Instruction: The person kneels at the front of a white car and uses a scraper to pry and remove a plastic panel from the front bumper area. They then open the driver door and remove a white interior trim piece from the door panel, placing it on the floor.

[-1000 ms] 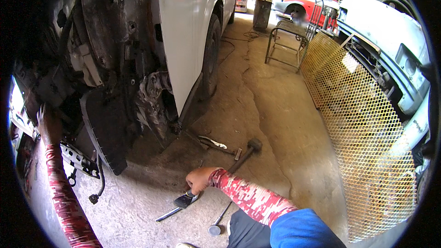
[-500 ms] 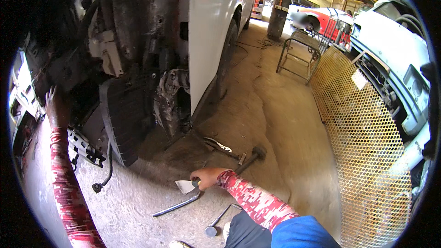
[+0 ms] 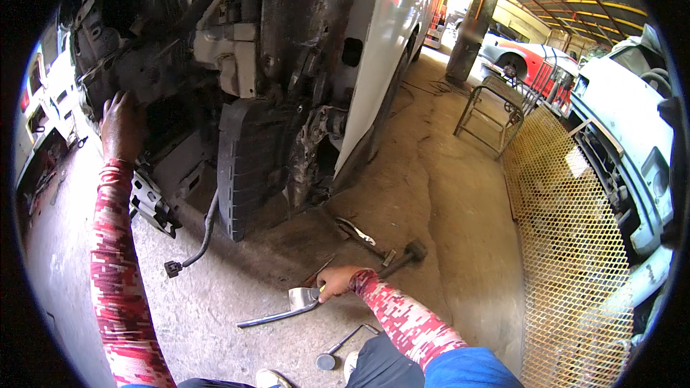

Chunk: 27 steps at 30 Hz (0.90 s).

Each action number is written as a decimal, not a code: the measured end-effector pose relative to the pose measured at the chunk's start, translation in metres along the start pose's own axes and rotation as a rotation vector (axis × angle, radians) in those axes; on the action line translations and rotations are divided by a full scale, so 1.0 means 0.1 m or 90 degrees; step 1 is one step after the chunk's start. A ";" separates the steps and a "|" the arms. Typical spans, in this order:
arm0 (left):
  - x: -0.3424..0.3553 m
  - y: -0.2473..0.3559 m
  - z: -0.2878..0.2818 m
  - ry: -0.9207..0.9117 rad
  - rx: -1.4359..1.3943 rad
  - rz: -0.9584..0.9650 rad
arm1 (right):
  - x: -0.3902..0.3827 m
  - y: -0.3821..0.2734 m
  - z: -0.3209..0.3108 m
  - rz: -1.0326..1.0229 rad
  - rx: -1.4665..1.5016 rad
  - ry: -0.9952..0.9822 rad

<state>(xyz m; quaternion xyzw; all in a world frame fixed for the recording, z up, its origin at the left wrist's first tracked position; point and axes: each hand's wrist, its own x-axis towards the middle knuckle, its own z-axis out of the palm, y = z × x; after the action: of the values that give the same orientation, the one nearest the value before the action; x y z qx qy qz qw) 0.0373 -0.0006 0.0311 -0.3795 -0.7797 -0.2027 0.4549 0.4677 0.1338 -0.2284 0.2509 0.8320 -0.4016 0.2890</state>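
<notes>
My left hand reaches up at the left to the dark, stripped front frame of a vehicle. Its fingers lie stretched against the metal, gripping nothing that shows. Low over the floor, my right hand is closed round the handle of a scraper with a broad flat metal blade pointing left. A bent chrome bar wrench lies right under the blade. Closer to my feet rests a thin rod with a round end. Beyond the right hand is a hammer with a dark head.
A tyre stands under the frame, beside a white body panel. A cable with a plug hangs to the floor. Yellow metal mesh runs along the right, with a metal stand behind it and a pale vehicle alongside.
The view has swung left, so the scene sits further right. The scraper's blade has turned in my right hand's grip. My left hand remains at the frame.
</notes>
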 end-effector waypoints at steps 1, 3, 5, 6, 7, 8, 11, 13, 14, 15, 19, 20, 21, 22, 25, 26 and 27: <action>0.00 0.02 -0.02 0.001 0.005 0.002 | -0.01 -0.03 0.00 -0.018 0.011 -0.007; 0.00 0.02 -0.04 0.002 -0.002 0.005 | -0.01 -0.09 0.00 -0.051 0.033 -0.022; 0.01 0.04 -0.06 0.003 -0.027 0.010 | -0.01 -0.14 0.01 -0.042 0.025 -0.032; 0.01 0.05 -0.06 0.011 -0.026 0.011 | -0.01 -0.16 0.01 -0.036 0.021 -0.037; 0.01 0.06 -0.07 0.020 -0.025 0.011 | -0.01 -0.17 0.01 -0.041 0.028 -0.035; 0.00 0.07 -0.08 0.030 -0.024 0.011 | -0.01 -0.17 0.01 -0.047 0.035 -0.033; 0.00 0.10 -0.10 0.026 -0.015 0.002 | 0.00 -0.12 0.01 -0.059 0.031 -0.011; 0.00 0.10 -0.11 0.009 -0.006 -0.004 | 0.00 -0.06 0.03 -0.054 0.019 -0.004; 0.00 0.10 -0.11 0.013 -0.003 0.008 | 0.01 -0.02 0.04 -0.045 0.013 -0.006; 0.00 0.10 -0.10 0.004 -0.005 -0.007 | 0.02 0.01 0.05 -0.037 0.008 -0.007; 0.02 0.07 -0.08 0.038 -0.012 0.007 | 0.05 0.14 0.08 0.007 0.000 -0.028; 0.03 0.07 -0.07 0.053 -0.012 0.015 | 0.06 0.16 0.09 0.009 0.012 -0.026; 0.01 0.07 -0.07 0.045 -0.018 0.021 | 0.06 0.19 0.09 0.011 0.024 -0.025; 0.01 0.06 -0.08 0.028 -0.020 0.011 | 0.05 0.21 0.09 -0.002 0.027 -0.014; 0.04 0.06 -0.07 0.033 -0.023 0.028 | 0.06 0.25 0.10 -0.022 0.037 0.012; 0.05 0.05 -0.07 0.014 -0.027 0.026 | 0.06 0.26 0.11 -0.018 0.041 0.015; 0.06 0.03 -0.06 -0.004 -0.031 0.024 | 0.06 0.26 0.11 -0.014 0.045 0.019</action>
<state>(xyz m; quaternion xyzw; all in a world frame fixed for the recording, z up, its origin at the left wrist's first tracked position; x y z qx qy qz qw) 0.0416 -0.0006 0.0391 -0.4059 -0.7685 -0.2115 0.4471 0.4833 0.1403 -0.2518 0.2579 0.8239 -0.4304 0.2634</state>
